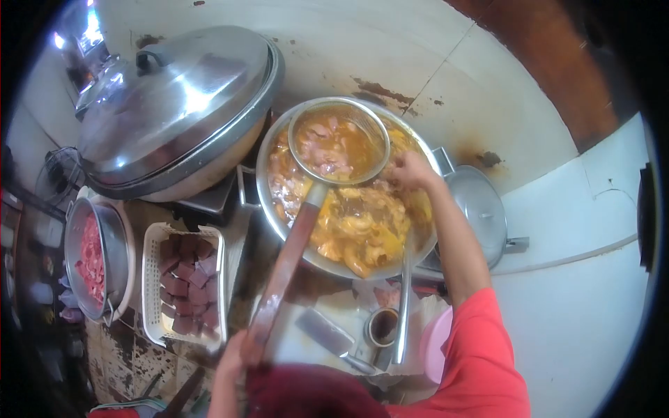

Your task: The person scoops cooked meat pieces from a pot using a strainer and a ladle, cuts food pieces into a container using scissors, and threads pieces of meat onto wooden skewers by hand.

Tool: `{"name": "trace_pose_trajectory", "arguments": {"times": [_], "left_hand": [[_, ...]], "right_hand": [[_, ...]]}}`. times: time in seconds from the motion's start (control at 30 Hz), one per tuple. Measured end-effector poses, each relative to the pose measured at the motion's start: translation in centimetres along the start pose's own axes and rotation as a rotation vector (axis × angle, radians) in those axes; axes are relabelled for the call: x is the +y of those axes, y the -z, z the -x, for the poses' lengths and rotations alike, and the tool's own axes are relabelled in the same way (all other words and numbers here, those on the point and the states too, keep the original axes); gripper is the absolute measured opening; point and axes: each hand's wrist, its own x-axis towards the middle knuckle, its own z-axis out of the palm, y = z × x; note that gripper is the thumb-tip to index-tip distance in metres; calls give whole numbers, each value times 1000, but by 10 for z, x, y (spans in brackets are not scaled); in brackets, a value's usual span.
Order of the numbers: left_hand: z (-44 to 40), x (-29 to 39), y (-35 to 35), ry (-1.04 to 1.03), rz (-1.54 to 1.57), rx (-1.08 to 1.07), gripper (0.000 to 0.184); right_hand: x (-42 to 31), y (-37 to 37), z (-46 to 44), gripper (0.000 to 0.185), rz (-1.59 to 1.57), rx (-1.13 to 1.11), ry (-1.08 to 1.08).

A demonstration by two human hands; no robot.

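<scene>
Two hands are at work over one wide open metal pot [263,184], which stands in the middle of the scene with yellow chunks and brownish broth in it; the left hand [238,350], at the near side, is closed on the end of a wooden handle [287,272], and the right hand [411,171] is at the far right, over the pot and close beside the strainer's rim, its fingers bent, though I cannot tell whether they grip anything. That handle belongs to one round strainer [292,143], set at the far part of the pot, with pale pinkish pieces and broth showing inside its ring. One long metal utensil handle [403,306] leans out over the pot's near right rim. To the left are three more containers: one big pot under a domed lid [181,104] at the far side, one cream basket [149,279] heaped with dark reddish-brown blocks, too piled up to count, and one metal bowl [115,261] of red meat-like pieces. Near the middle lie one cleaver [325,332] and, just right of it, one cup [383,327] of dark contents; one pink container [437,345] is partly hidden by the red sleeve [481,348]
</scene>
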Motion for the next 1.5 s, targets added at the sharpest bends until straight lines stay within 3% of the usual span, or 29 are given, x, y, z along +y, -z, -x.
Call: {"name": "trace_pose_trajectory", "arguments": {"times": [0.1, 0.2, 0.3, 0.4, 0.47, 0.67, 0.77, 0.8, 0.9, 0.93, 1.03, 1.1, 1.13, 1.17, 1.23, 1.27, 1.4, 1.5], "left_hand": [[5, -11, -15, -87, -54, 62, 41], [0, -26, -9, 2, 18, 71, 45], [3, -15, -14, 115, -124, 115, 45], [7, -20, -13, -60, -110, 71, 43], [10, -19, -11, -59, -155, 58, 43], [15, -14, -13, -22, -91, 44, 45], [16, 0, -29, -11, 12, -44, 55], [12, 0, -30, 17, 116, -103, 58], [14, 36, -48, 75, 516, -288, 66], [15, 54, -57, 92, 664, -352, 69], [3, 98, -75, 34, 736, -700, 67], [0, 119, -88, 50, 726, -679, 63], [6, 132, -100, 61, 638, -552, 59], [5, 141, -107, 27, 518, -576, 55], [10, 154, -116, 144, 541, -584, 51], [18, 164, -123, 121, 431, -540, 49], [39, 195, -137, 123, 494, -659, 49], [63, 211, -149, 84, 417, -608, 49]], "right_hand": [[4, 24, 9, 14, -67, 26, 45], [20, 43, 18, 14, -229, 5, 34], [28, 51, 29, 15, -330, -13, -8], [33, 47, 39, 16, -417, -18, 10], [33, 43, 46, 16, -461, -30, 19], [25, 28, 53, 16, -173, -60, 44], [15, 10, 60, 17, -95, 17, 166], [13, 2, 66, 22, -85, 161, 305], [-6, -6, 112, 30, -117, 451, 304], [-17, -4, 141, 32, -189, 427, 174], [-29, -17, 227, 36, -494, 329, -196], [-29, -42, 272, 42, -761, 267, -349], [-27, -58, 291, 46, -875, 214, -367], [-28, -71, 304, 49, -990, 166, -384], [-43, -73, 323, 52, -1636, -129, -475], [-51, -76, 327, 40, -1809, -112, -470], [-50, -60, 333, 12, -1706, 16, -472], [-44, -42, 341, 11, -1540, -14, -466]]}}
